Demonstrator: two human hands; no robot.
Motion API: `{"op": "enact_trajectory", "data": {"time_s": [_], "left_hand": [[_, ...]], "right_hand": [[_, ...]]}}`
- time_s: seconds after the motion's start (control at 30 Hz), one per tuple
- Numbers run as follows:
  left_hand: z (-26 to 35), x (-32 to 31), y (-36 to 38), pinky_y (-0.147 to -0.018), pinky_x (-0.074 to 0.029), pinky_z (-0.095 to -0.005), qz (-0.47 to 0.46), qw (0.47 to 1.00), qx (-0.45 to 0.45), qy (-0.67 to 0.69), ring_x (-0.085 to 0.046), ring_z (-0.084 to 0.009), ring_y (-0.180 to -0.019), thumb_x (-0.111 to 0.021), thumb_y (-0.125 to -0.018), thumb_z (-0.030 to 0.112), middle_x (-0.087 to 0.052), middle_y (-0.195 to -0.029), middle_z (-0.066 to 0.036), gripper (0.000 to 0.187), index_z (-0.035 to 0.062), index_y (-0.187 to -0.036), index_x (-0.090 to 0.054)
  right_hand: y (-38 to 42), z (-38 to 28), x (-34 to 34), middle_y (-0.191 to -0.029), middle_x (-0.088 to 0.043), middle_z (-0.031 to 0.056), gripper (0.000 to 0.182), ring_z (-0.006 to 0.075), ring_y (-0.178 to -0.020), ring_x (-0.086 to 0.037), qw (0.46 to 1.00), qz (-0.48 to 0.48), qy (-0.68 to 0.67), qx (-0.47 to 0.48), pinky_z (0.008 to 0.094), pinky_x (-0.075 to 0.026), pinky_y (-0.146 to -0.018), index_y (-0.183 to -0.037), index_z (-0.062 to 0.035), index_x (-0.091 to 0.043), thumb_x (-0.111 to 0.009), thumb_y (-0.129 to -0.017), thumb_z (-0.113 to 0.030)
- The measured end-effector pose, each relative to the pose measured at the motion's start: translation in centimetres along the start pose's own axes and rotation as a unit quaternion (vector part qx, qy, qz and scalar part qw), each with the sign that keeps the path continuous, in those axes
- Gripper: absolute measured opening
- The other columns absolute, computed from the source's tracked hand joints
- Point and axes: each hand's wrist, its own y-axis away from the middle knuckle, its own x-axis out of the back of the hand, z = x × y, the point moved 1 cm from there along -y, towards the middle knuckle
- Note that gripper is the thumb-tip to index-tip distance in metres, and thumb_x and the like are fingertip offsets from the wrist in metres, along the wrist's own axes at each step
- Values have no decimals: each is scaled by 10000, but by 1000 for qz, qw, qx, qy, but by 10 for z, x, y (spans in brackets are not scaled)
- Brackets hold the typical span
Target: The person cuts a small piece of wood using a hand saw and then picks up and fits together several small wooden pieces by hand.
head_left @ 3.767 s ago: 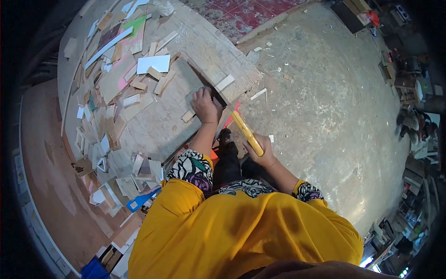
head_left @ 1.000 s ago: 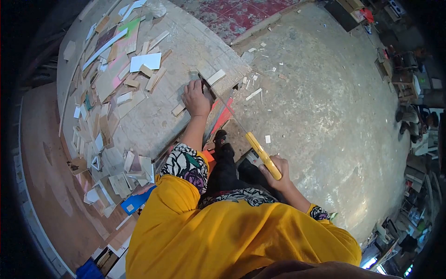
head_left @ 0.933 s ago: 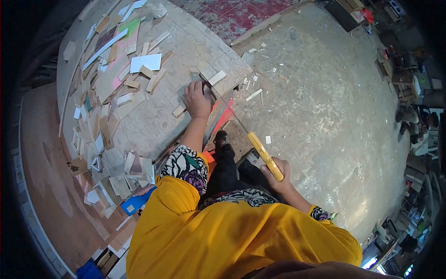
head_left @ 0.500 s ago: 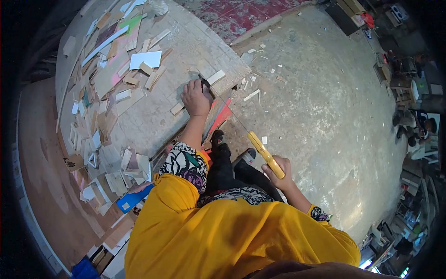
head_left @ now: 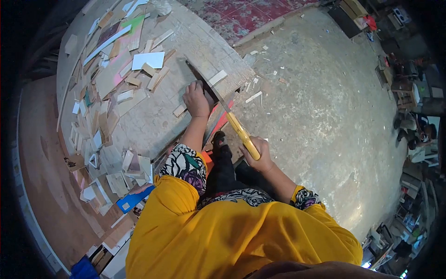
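"Saw [head_left: 232, 118]?"
"One, gripped in our right hand [head_left: 260, 156]; blade [head_left: 198, 73] crossing wood strip [head_left: 218, 77], table's [head_left: 153, 111] right side."
"Left hand [head_left: 197, 100]?"
"Fingers bent over strip; whether gripping, we can't tell."
"Label?"
"Blue piece [head_left: 134, 199], near left: unreadable."

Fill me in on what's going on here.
A person's right hand grips a long, yellow-handled handsaw, its metal blade set against a pale wooden strip near a worn wooden tabletop's edge. The left hand rests close beside the blade, apparently steadying the strip. How deep any cut goes can't be seen. Flat wooden offcuts lie scattered at left.
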Motion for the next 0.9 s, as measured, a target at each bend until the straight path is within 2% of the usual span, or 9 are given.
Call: {"op": "enact_trajectory", "data": {"time_s": [0.1,0.23,0.43,0.5,0.53,0.6,0.7,0.8,0.9], "left_hand": [[9,8,4,-780,-395,-413,-16,1000,-8,-1,-484,-261,-965,-550,-721,121,-526,-1024,-48,245,69,-959,-577],[10,7,2,-784,-386,-405,16,1000,-13,-7,-486,-250,-943,-569,-688,146,-520,-953,-49,238,91,-919,-581],[11,9,9,-772,-377,-413,-22,997,-70,28,-481,-244,-940,-590,-674,167,-523,-953,-44,247,106,-914,-587],[8,7,4,-763,-378,-414,-39,998,-45,33,-483,-244,-945,-588,-669,160,-527,-952,-45,257,107,-921,-588],[5,3,2,-763,-378,-414,-37,998,-45,30,-483,-244,-945,-588,-669,160,-527,-952,-45,257,107,-921,-588],[1,-3,4,-761,-380,-411,8,999,-43,9,-484,-245,-941,-584,-662,149,-528,-948,-51,278,104,-936,-590],[7,2,5,-759,-383,-406,-5,999,-35,-28,-486,-244,-940,-586,-658,149,-530,-945,-53,298,103,-952,-591],[11,6,5,-765,-382,-404,-6,999,-33,-22,-485,-245,-940,-595,-651,145,-529,-942,-54,302,99,-950,-588],[14,12,5,-771,-380,-404,-2,999,-44,-1,-484,-246,-940,-601,-648,136,-529,-940,-54,293,92,-937,-584]], "right_hand": [[12,9,8,-624,-514,146,114,334,-555,-517,996,-26,-53,-60,379,-395,-524,-727,-36,-551,-639,-720,-108],[52,8,24,-628,-527,143,106,333,-558,-523,1000,-10,-8,-14,382,-401,-531,-739,-35,-564,-640,-716,-105],[30,-6,12,-616,-528,138,108,329,-559,-529,998,-10,-18,-51,375,-405,-530,-748,-28,-569,-640,-719,-103],[-5,-20,9,-614,-523,145,117,328,-559,-528,970,-31,-143,-193,373,-403,-529,-748,-28,-564,-639,-724,-114],[-10,-11,3,-614,-523,145,117,328,-559,-528,970,-32,-145,-190,373,-403,-529,-748,-28,-564,-639,-724,-114],[-8,14,-11,-617,-526,148,118,330,-560,-529,994,-4,-71,-86,379,-398,-519,-749,-29,-558,-631,-743,-123],[-2,21,-19,-618,-534,141,115,332,-565,-531,1000,0,6,4,381,-392,-509,-731,-38,-554,-628,-752,-123],[27,7,-5,-622,-539,131,93,330,-564,-530,998,21,-25,-50,373,-385,-508,-744,-47,-568,-628,-743,-118],[52,2,8,-628,-545,128,86,330,-568,-536,999,12,1,-31,368,-393,-516,-759,-51,-582,-623,-750,-125]]}}
